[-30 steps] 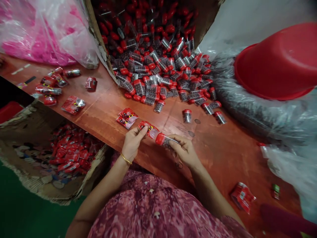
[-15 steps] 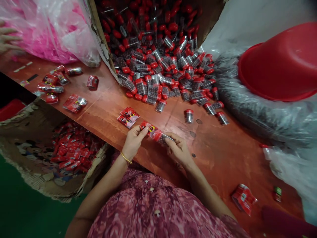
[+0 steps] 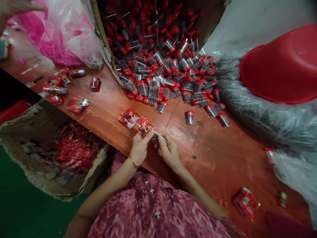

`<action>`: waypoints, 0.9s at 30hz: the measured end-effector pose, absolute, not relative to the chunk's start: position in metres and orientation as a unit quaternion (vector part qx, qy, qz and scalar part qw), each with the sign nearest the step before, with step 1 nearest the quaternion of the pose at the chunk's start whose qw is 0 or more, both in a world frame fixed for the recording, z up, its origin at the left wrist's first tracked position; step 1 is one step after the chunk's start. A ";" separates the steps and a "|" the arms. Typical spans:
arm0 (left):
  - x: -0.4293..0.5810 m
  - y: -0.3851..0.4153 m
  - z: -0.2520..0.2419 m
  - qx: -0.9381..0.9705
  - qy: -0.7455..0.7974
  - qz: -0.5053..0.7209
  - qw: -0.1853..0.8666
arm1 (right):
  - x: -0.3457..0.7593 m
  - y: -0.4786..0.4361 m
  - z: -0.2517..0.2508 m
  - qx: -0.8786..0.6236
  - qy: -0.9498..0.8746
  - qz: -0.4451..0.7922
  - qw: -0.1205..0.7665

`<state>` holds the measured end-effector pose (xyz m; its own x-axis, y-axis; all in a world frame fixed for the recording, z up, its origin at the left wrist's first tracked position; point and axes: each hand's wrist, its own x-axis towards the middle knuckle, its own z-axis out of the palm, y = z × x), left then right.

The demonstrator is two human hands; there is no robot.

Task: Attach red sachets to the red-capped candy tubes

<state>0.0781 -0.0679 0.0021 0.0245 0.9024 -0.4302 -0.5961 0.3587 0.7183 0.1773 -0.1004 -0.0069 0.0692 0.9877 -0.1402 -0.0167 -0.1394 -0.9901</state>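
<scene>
My left hand (image 3: 140, 147) pinches a red printed wrapper sleeve (image 3: 143, 125) between thumb and fingers, above the table's near edge. Close beside it, my right hand (image 3: 169, 150) is closed on a small clear tube (image 3: 156, 136) with dark contents, partly covered by my fingers. The tube meets the lower end of the sleeve; how far it sits inside I cannot tell. Just beyond my left hand, flat red sleeves (image 3: 128, 117) lie on the tabletop. Farther off, a red-capped tube (image 3: 190, 117) stands alone.
A large carton (image 3: 106, 54) spills many red-capped tubes (image 3: 151, 89) onto the table (image 3: 213, 165). Wrapped pieces (image 3: 55, 87) lie at left, above a floor carton (image 3: 81, 185) of red packs. A red tub (image 3: 282, 66) rests on a plastic bag at right. Another person's hand (image 3: 22, 8) shows upper left.
My right hand has moved left, closer to my left hand, bringing the tube nearer the sleeve. The other person's hand has moved up and right over the pink bag.
</scene>
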 end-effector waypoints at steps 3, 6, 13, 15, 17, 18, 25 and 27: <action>0.077 -0.066 0.004 0.174 0.411 0.535 0.717 | 0.173 -0.100 -0.004 -0.512 -0.421 0.584 0.468; 0.077 -0.067 0.004 0.190 0.393 0.511 0.740 | 0.169 -0.099 -0.005 -0.514 -0.400 0.567 0.504; 0.075 -0.066 0.003 0.191 0.401 0.515 0.733 | 0.168 -0.100 -0.016 -0.540 -0.563 0.356 0.514; 0.074 -0.063 0.003 0.198 0.414 0.509 0.728 | 0.166 -0.100 -0.016 -0.532 -0.555 0.383 0.512; 0.074 -0.061 0.004 0.220 0.422 0.500 0.723 | 0.161 -0.100 -0.016 -0.533 -0.522 0.402 0.531; 0.074 -0.061 0.005 0.231 0.429 0.498 0.718 | 0.158 -0.100 -0.016 -0.537 -0.499 0.408 0.544; 0.075 -0.071 0.009 0.297 0.472 0.438 0.705 | 0.155 -0.096 -0.010 -0.469 -0.323 0.600 0.562; 0.074 -0.069 0.008 0.305 0.438 0.458 0.711 | 0.160 -0.096 -0.007 -0.454 -0.316 0.629 0.546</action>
